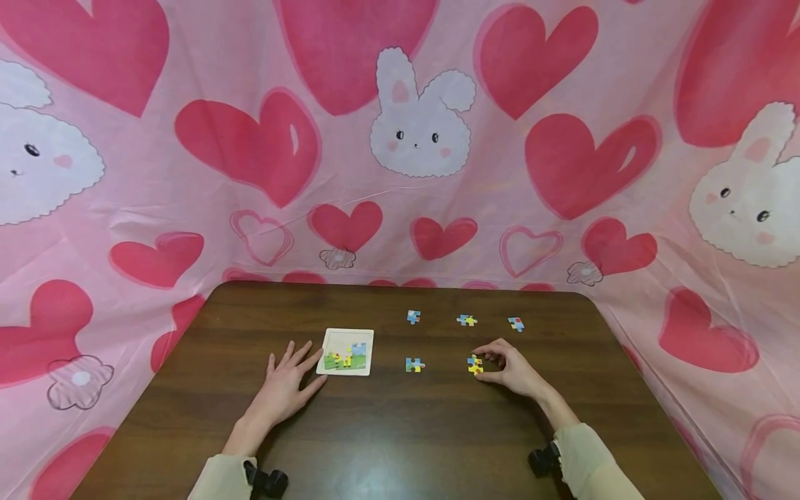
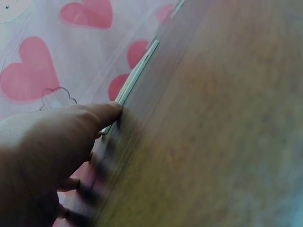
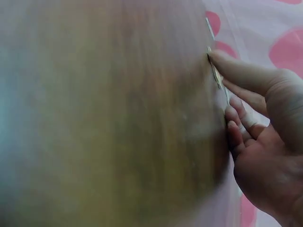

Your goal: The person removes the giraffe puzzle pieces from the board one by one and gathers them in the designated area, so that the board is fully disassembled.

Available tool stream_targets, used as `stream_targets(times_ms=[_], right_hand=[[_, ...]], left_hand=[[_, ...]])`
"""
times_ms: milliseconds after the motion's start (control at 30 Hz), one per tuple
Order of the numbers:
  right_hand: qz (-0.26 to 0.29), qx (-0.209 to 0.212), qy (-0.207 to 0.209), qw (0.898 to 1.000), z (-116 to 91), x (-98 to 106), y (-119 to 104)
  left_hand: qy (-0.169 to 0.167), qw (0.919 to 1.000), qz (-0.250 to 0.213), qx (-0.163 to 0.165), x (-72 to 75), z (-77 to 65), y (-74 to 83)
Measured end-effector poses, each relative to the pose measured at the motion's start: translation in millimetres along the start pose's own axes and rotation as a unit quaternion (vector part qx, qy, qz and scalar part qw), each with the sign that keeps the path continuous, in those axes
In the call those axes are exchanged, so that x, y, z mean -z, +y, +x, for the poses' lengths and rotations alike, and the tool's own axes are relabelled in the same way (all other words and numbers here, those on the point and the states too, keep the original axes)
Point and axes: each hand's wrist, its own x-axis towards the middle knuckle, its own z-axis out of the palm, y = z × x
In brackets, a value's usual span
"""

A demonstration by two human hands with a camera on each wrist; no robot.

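two light sleeves (image 1: 219, 479), each with a black device (image 1: 273, 484) at the wrist, lie nearest to the camera, at roughly seven and five o'clock of the head view. from the sleeve at five comes the right hand (image 1: 512, 369); its thumb and forefinger pinch a yellow puzzle piece (image 1: 475, 365) with red marks, so the grip is narrow. whether this piece touches the table (image 1: 400, 437) cannot be told. taking it as the clock's centre, a blue and yellow piece (image 1: 466, 320) lies at twelve, a red-spotted blue piece (image 1: 515, 323) at one, a blue and white piece (image 1: 414, 317) at ten, and a multicoloured piece (image 1: 414, 364) at nine. further toward nine rests a white tray (image 1: 342, 339), with some green, blue and yellow pieces (image 1: 357, 360) mostly toward its six o'clock. the left hand (image 1: 282, 390) is at eight from this tray, its fingers spread wide; thumb and forefinger touch the tray's edge. beyond the table, toward twelve, hangs a pink cloth (image 1: 350, 177) with hearts and rabbits.
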Motion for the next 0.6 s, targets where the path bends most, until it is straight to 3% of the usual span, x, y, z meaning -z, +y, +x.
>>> stream_targets(times_ms=[200, 400, 600], right_hand=[[0.019, 0.003, 0.004, 1.000, 15, 5, -16], [0.052, 0.003, -0.020, 0.998, 38, -1, -35], [0.027, -0.006, -0.022, 0.999, 55, -17, -51]], left_hand=[[-0.004, 1.0000, 0.002, 0.006, 1.3, 0.3, -0.2], [-0.010, 0.9999, 0.002, 0.008, 1.8, 0.5, 0.5], [-0.016, 0.9998, -0.003, 0.011, 1.3, 1.1, 1.5]])
